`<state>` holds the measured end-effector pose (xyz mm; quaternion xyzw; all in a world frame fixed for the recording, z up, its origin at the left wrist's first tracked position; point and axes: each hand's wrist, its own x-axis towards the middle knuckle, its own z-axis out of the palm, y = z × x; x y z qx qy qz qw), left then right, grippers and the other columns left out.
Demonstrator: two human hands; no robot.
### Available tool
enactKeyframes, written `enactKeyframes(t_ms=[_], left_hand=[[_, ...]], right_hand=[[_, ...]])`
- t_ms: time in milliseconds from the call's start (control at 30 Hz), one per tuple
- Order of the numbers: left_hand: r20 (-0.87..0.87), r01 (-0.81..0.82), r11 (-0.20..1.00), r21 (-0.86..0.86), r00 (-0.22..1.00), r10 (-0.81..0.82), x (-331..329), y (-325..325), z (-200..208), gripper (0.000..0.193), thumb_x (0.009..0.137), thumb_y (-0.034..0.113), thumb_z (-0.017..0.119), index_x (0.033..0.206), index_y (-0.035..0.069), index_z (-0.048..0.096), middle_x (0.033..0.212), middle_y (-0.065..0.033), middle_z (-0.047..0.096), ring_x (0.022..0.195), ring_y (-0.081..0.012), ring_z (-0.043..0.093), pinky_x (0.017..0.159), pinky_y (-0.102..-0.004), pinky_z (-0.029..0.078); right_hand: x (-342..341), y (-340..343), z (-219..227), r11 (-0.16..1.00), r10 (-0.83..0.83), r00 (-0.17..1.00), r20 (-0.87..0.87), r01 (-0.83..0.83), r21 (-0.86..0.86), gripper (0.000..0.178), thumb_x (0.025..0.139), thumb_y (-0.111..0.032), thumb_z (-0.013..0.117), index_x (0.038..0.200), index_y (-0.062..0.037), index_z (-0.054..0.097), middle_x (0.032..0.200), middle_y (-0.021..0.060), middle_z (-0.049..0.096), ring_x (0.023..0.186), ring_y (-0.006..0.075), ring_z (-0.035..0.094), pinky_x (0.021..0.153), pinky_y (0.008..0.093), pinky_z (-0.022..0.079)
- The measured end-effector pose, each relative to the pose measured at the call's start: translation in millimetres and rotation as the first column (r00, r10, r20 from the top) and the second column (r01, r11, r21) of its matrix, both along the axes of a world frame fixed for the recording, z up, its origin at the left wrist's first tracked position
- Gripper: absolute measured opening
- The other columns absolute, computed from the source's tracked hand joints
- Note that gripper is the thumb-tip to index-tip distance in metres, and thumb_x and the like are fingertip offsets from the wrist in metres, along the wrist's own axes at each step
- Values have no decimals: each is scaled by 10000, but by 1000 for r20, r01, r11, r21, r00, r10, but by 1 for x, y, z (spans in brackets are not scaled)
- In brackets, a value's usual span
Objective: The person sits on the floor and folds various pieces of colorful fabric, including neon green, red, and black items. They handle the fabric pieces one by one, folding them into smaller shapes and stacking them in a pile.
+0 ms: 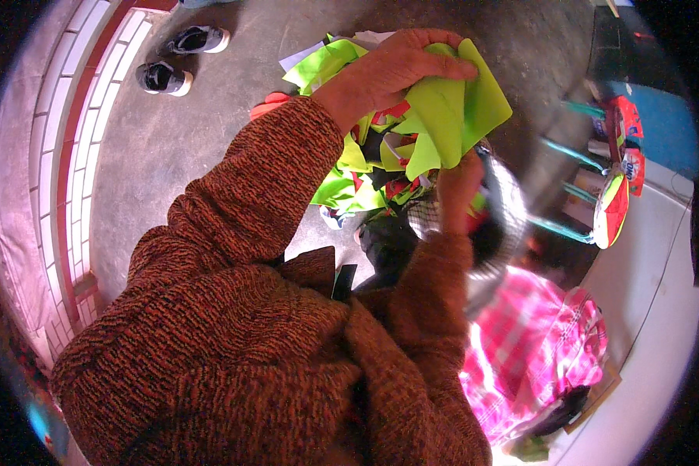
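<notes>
My left hand (396, 70) is raised over a heap of fabric scraps and has its fingers closed on a lime-green fabric piece (436, 116). The piece hangs down, folded, with uneven edges. At its lower edge is my right hand (460, 190), slightly blurred; its fingers are hidden behind the cloth, so I cannot see whether they grip it. Beneath both hands lies the heap of scraps (353, 194), mostly lime green with red, black and white bits. Brown knitted sleeves cover both my arms.
A pair of dark shoes (163, 78) rests on the grey floor (155, 147) at the far left, near a white-tiled step (93, 101). Pink checked cloth (540, 334) lies at the lower right. Turquoise metal legs (563, 229) and colourful packs (629, 167) stand at the right.
</notes>
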<state>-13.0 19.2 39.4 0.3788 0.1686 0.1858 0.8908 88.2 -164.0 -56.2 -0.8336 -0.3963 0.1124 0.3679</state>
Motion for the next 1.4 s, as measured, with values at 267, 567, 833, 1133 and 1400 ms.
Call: enactKeyframes(t_ms=[267, 567, 833, 1133, 1400], left_hand=[[-79, -202, 684, 701, 931, 357, -2, 12, -30, 354, 777, 272, 623, 1075, 95, 556, 836, -54, 612, 694, -132, 599, 638, -264, 504], [-207, -318, 894, 315, 896, 392, 5, 18, -26, 194, 786, 187, 647, 919, 60, 584, 703, -16, 514, 540, -91, 439, 442, -282, 376], [-143, -436, 791, 429, 832, 536, 15, 18, -38, 150, 794, 163, 636, 900, 66, 594, 695, 1, 525, 519, -68, 435, 428, -247, 359], [-184, -383, 856, 346, 867, 463, 8, 16, -25, 158, 788, 162, 642, 898, 59, 595, 712, -3, 550, 493, -69, 429, 412, -242, 359], [-183, -376, 868, 326, 875, 448, 6, 15, -18, 150, 793, 186, 638, 890, 78, 597, 704, -2, 539, 542, -67, 450, 431, -241, 370]], right_hand=[[-17, 16, 59, 909, -245, 804, -541, 384, 159, 303, 852, -178, 535, 1092, 6, 519, 955, 117, 582, 788, 213, 561, 700, 346, 469], [-19, 2, 94, 790, -286, 813, -508, 500, 355, 270, 873, -179, 484, 1055, 11, 543, 997, 135, 600, 860, 235, 585, 762, 331, 471], [-1, -6, 157, 819, -474, 880, -19, 449, 358, 397, 841, -265, 534, 1123, 13, 509, 1000, 187, 569, 853, 308, 578, 732, 373, 484], [42, -59, 246, 743, -579, 803, 145, 446, 500, 529, 906, -433, 404, 1020, 60, 560, 955, 150, 595, 866, 213, 574, 752, 321, 453], [76, -130, 277, 752, -659, 649, 380, 576, 320, 512, 909, -400, 385, 1016, 67, 565, 940, 170, 599, 845, 249, 556, 779, 352, 422]])
